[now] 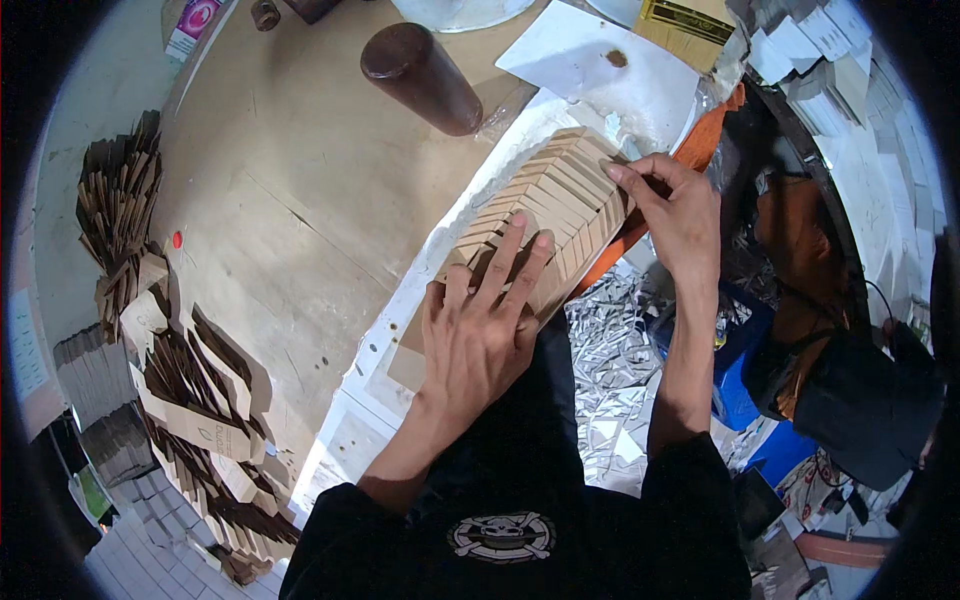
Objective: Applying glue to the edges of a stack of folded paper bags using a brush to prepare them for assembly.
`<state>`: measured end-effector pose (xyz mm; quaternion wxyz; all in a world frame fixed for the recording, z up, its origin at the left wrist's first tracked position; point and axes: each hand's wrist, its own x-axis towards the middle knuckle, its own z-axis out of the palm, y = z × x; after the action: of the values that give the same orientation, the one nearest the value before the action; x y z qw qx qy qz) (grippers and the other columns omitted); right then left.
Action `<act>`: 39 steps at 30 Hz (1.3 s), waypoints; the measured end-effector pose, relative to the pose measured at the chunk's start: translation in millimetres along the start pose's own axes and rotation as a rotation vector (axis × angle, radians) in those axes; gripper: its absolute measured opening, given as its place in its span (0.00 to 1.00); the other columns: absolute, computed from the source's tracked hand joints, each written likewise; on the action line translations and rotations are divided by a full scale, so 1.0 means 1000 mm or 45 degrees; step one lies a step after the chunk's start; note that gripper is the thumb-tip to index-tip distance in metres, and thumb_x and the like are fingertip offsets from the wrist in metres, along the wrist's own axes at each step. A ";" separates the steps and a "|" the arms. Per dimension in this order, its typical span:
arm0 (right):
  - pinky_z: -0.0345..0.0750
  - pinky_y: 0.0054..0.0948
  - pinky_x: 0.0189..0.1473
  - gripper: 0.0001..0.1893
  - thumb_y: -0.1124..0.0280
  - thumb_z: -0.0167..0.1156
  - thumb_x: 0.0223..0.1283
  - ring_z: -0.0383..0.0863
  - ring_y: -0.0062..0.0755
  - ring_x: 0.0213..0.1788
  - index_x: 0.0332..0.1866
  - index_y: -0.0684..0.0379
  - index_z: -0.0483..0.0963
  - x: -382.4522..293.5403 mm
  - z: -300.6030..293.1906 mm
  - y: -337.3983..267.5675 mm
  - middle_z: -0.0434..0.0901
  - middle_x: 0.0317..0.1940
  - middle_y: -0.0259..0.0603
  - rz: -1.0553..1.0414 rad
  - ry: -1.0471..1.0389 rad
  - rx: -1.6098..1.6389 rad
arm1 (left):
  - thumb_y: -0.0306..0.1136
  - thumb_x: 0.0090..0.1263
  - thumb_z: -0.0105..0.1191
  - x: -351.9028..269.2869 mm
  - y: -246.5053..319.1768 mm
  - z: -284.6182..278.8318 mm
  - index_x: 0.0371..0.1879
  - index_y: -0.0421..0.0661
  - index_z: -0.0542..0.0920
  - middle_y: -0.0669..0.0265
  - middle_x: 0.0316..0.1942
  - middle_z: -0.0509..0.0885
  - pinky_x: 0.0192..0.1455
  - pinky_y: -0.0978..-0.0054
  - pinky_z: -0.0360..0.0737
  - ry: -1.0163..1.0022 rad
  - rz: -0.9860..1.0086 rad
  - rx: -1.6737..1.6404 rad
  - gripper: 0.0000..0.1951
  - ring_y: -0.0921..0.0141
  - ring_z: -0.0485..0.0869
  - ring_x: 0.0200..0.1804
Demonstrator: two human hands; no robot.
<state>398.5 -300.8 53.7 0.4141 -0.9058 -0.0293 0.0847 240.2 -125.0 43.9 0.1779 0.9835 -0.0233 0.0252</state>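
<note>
A fanned row of kraft paper pieces [570, 191], overlapping like shingles, lies along the near edge of the table in front of me. Spread over the lower part of the row is my left hand [484, 322], its fingertips resting on the paper. At the upper right end, the thumb and forefinger of my right hand [660, 195] touch the edge of the row; whether a piece is pinched between them cannot be told. A white sheet [600, 64] with a brown spot lies just beyond the row.
A brown tapered cylinder [424, 79] lies on the brown-covered table [300, 172]. A wide brush [686, 26] is at the top right. Folded kraft paper bags [202, 427] pile up on the left. Paper scraps [611, 360] cover the floor beside a blue crate [739, 375].
</note>
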 end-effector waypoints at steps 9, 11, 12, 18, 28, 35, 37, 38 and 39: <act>0.81 0.38 0.44 0.14 0.64 0.68 0.67 0.89 0.45 0.43 0.51 0.63 0.84 -0.013 0.008 0.003 0.87 0.46 0.52 -0.203 0.177 -0.129 | 0.27 0.57 0.58 0.003 0.001 0.004 0.76 0.60 0.74 0.73 0.81 0.66 0.51 0.59 0.77 0.014 -0.020 0.036 0.40 0.60 0.72 0.44; 0.81 0.40 0.48 0.16 0.64 0.67 0.69 0.88 0.47 0.49 0.57 0.61 0.83 -0.030 0.015 -0.005 0.85 0.54 0.52 -0.291 0.357 -0.184 | 0.28 0.57 0.58 0.003 0.000 0.002 0.75 0.60 0.75 0.73 0.81 0.66 0.52 0.59 0.76 -0.009 -0.009 -0.001 0.39 0.60 0.73 0.44; 0.79 0.42 0.54 0.18 0.65 0.65 0.70 0.85 0.48 0.57 0.61 0.60 0.81 -0.037 0.022 -0.008 0.82 0.59 0.51 -0.573 0.317 -0.389 | 0.28 0.57 0.58 0.003 0.001 0.001 0.75 0.60 0.75 0.73 0.81 0.66 0.52 0.59 0.76 -0.015 -0.009 0.001 0.39 0.60 0.73 0.44; 0.70 0.47 0.74 0.21 0.69 0.58 0.75 0.76 0.50 0.71 0.69 0.62 0.75 -0.044 0.057 0.012 0.78 0.67 0.49 -0.703 0.214 -0.455 | 0.27 0.57 0.57 0.004 0.001 0.004 0.74 0.60 0.76 0.72 0.80 0.68 0.51 0.59 0.77 -0.003 -0.025 0.035 0.38 0.58 0.75 0.47; 0.72 0.45 0.73 0.20 0.70 0.58 0.76 0.76 0.52 0.71 0.69 0.61 0.75 -0.044 0.055 0.016 0.78 0.66 0.51 -0.709 0.194 -0.459 | 0.22 0.52 0.57 -0.001 0.003 0.012 0.72 0.59 0.77 0.67 0.80 0.69 0.52 0.62 0.74 0.108 -0.061 -0.043 0.40 0.62 0.73 0.43; 0.72 0.45 0.74 0.19 0.72 0.60 0.73 0.76 0.53 0.71 0.64 0.67 0.77 -0.045 0.053 0.011 0.79 0.65 0.52 -0.714 0.170 -0.331 | 0.17 0.57 0.62 -0.018 -0.003 0.030 0.61 0.33 0.79 0.47 0.59 0.78 0.63 0.53 0.77 0.674 -0.186 -0.501 0.27 0.49 0.77 0.62; 0.73 0.45 0.73 0.18 0.71 0.61 0.73 0.74 0.54 0.73 0.64 0.67 0.78 -0.052 0.044 0.003 0.79 0.66 0.53 -0.659 0.250 -0.129 | 0.18 0.56 0.63 -0.018 -0.008 0.026 0.61 0.33 0.79 0.48 0.62 0.78 0.61 0.54 0.78 0.542 -0.044 -0.254 0.28 0.51 0.77 0.62; 0.73 0.46 0.72 0.19 0.71 0.60 0.74 0.72 0.53 0.75 0.65 0.68 0.77 -0.054 0.040 0.005 0.77 0.68 0.56 -0.751 0.357 -0.111 | 0.21 0.56 0.66 -0.021 -0.011 0.029 0.61 0.37 0.81 0.51 0.63 0.78 0.63 0.55 0.76 0.539 -0.076 -0.265 0.28 0.53 0.76 0.63; 0.73 0.46 0.72 0.19 0.71 0.60 0.74 0.72 0.53 0.75 0.65 0.68 0.77 -0.060 0.038 0.005 0.77 0.68 0.56 -0.746 0.362 -0.124 | 0.21 0.56 0.66 -0.021 -0.008 0.024 0.61 0.37 0.81 0.51 0.63 0.78 0.63 0.55 0.76 0.537 -0.069 -0.278 0.28 0.53 0.76 0.63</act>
<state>332.2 -283.0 33.3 0.3772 -0.8803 -0.2344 -0.1668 220.5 -124.9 17.5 0.2847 0.9317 0.0382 0.2225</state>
